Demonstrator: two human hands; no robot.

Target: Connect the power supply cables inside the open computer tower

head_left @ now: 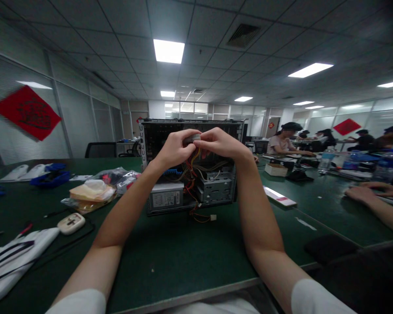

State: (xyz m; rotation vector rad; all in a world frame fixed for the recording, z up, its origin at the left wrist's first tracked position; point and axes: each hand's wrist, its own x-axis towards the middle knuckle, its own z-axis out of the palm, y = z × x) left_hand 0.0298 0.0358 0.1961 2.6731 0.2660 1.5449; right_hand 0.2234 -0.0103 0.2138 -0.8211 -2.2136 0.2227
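An open computer case (157, 131) stands on its side on the dark green table (183, 257), its power supply (165, 197) and drive cage (216, 189) showing. Both my hands are raised in front of it. My left hand (176, 148) and my right hand (221, 143) pinch a small whitish cable connector (191, 138) between their fingertips. Yellow, red and black wires (193, 168) hang from it down into the case. Another loose white connector (212, 217) lies on the table just before the case.
Plastic bags (91, 192), a small white device with a cable (71, 223), white-and-black cloth (13, 261) and blue items (50, 176) lie to the left. A white box (279, 196) lies right of the case. Another person's hand (363, 194) rests at right; several people sit farther back.
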